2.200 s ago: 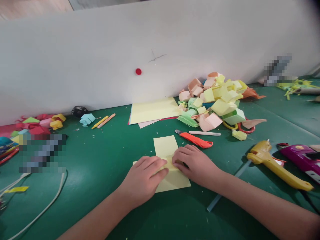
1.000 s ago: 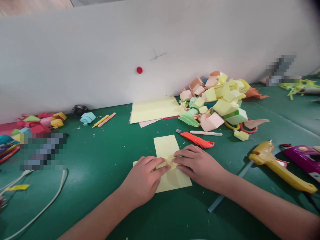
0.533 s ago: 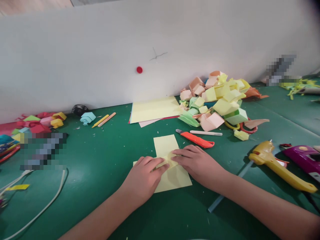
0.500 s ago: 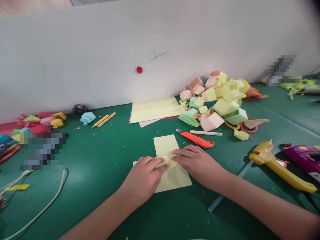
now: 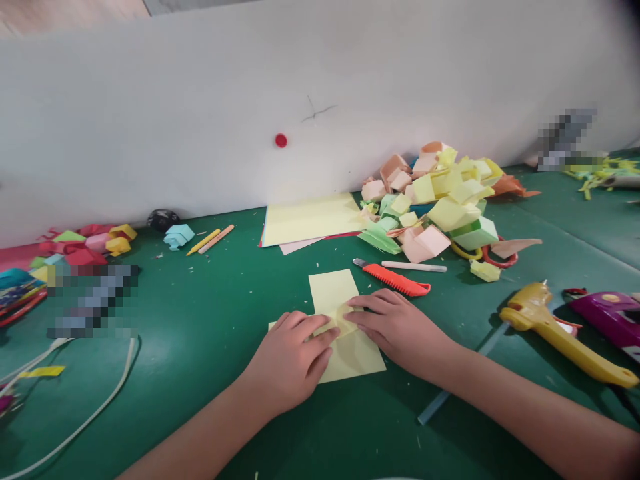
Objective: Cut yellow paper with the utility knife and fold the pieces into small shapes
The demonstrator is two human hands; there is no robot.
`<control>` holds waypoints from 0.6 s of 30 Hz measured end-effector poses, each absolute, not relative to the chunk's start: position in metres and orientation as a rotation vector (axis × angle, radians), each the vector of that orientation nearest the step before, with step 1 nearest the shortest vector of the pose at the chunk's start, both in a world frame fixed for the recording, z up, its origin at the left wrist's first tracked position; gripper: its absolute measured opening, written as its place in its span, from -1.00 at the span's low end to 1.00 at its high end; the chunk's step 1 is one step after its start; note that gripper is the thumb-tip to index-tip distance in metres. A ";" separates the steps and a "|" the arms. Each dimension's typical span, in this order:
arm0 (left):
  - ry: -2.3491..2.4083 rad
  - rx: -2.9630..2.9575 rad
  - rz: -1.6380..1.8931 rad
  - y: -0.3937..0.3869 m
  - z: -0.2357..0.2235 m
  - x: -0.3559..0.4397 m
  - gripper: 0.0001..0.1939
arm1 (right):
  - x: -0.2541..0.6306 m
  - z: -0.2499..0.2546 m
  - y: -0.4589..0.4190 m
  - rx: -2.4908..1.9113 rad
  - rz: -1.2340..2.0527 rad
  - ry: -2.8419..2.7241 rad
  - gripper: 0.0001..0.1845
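Pale yellow paper [image 5: 353,360] lies on the green table in a cross-like shape, with a strip reaching away from me and a narrow folded part across the middle. My left hand [image 5: 295,360] has its bent fingers pressed on the left of that fold, its thumb tucked close to the front. From the other side my right hand [image 5: 400,327] holds the fold with its fingertips. The two sets of fingertips nearly meet over the paper and hide part of it. Just beyond my right hand is an orange-red utility knife [image 5: 397,280], beside a thin white stick [image 5: 414,267].
A heap of folded paper pieces [image 5: 430,200] stands at the back right, near stacked paper sheets [image 5: 310,220]. On the right lie a yellow glue gun [image 5: 565,333] and a purple tool [image 5: 607,317]. Left are crayons [image 5: 215,240], colourful paper pieces [image 5: 87,247] and a white cable [image 5: 113,400].
My left thumb has shifted slightly to the right and more of it shows by the paper's front edge. Otherwise the hands and paper stay in place; the view moves a little.
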State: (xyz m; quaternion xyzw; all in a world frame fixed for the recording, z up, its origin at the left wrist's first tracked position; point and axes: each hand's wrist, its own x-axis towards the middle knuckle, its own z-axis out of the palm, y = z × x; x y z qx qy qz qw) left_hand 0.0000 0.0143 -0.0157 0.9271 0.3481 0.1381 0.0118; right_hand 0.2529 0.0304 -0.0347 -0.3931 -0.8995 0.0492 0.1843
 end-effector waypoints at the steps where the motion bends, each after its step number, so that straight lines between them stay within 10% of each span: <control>1: 1.094 2.884 0.426 0.013 -0.015 0.001 -0.68 | 0.253 -0.034 0.030 -1.108 0.139 -2.534 -0.58; 18: 1.107 2.891 0.325 0.011 -0.012 0.000 -0.61 | 0.251 -0.033 0.032 -1.089 0.140 -2.458 -0.69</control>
